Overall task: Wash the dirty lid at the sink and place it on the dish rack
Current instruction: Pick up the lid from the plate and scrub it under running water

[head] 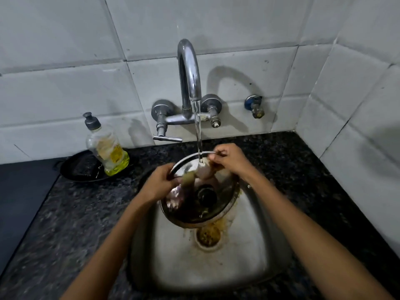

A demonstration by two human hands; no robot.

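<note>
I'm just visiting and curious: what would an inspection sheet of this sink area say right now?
Surface: dark speckled stone counter around a stainless steel sink; brownish grime around its drain.
Job's things: round glass lid with metal rim and black knob, held tilted over the sink under running water from the chrome wall tap. No dish rack in view.
Clutter: clear dish soap bottle with yellow liquid standing on a black round pan.
Grippers: left hand grips the lid's left edge; right hand pinches its upper rim.
Cables: nothing seen.
Surroundings: white tiled wall; small blue-capped valve.
</note>
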